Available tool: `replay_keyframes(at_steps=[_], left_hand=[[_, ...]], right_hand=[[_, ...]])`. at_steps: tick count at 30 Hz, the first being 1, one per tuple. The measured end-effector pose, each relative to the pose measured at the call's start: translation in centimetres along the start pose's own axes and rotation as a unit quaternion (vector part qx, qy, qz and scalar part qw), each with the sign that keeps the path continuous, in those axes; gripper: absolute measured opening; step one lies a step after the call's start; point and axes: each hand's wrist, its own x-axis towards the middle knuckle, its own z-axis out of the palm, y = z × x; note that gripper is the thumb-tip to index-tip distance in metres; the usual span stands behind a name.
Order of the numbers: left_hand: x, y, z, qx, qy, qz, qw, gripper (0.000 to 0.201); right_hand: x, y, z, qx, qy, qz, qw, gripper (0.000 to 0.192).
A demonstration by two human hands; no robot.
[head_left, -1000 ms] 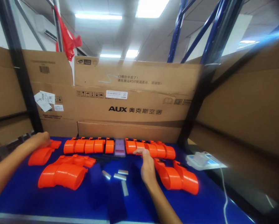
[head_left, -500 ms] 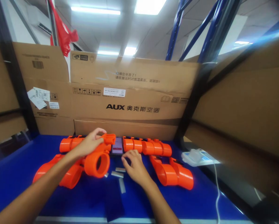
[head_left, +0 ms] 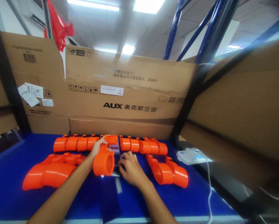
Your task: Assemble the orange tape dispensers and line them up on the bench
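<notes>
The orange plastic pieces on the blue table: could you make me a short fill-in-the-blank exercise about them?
1. The left hand holds an orange plastic tube piece whose round opening faces the ____.
2. The right hand rests on the ____ table.
3. The brown cardboard box behind reads ____.

Missing words: camera; blue; AUX

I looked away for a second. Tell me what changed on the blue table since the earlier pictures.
The left hand came in from the far left, took hold of an orange pipe piece and now holds it at the centre. The right hand drew back from the back row onto the small metal strips. The other orange pieces stayed put.
</notes>
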Motion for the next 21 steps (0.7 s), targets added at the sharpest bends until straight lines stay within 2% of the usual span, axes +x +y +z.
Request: replay_keyframes(at_steps=[2,4,7,9,12,15,18,21], left_hand=[[-0.1,-0.5,-0.1,0.000,-0.009,0.004,1.000,0.037],[0.1,-1.2,-0.1,0.022,-0.003,0.031,0.999,0.044],[0.4,-2.2,0.1,0.061,0.034,0.074,0.995,0.043],[0.4,-2.8,0.4,0.061,0.047,0.085,0.993,0.041],[0.1,-3.0,0.9,0.040,0.053,0.086,0.994,0.044],[-0.3,-2.8,1.1,-0.013,0.045,0.083,0.995,0.050],[-0.3,-2.8,1.1,-0.059,0.046,0.073,0.995,0.051],[-0.2,-3.1,0.9,-0.074,0.080,0.076,0.991,0.047]], right_hand=[[0.2,0.0,0.0,0.042,0.052,0.026,0.997,0.011],[0.5,0.1,0.1,0.128,0.114,0.061,0.983,0.013],[1.1,0.5,-0.1,0.302,0.168,0.104,0.933,0.025],[1.8,0.8,-0.6,0.379,0.190,0.125,0.897,0.031],[3.4,1.5,-1.8,0.421,0.240,0.143,0.863,0.033],[5.1,2.1,-2.8,0.441,0.259,0.132,0.849,0.034],[6.0,2.6,-2.6,0.457,0.270,0.125,0.838,0.036],[5.7,2.8,-1.7,0.470,0.291,0.130,0.823,0.038]])
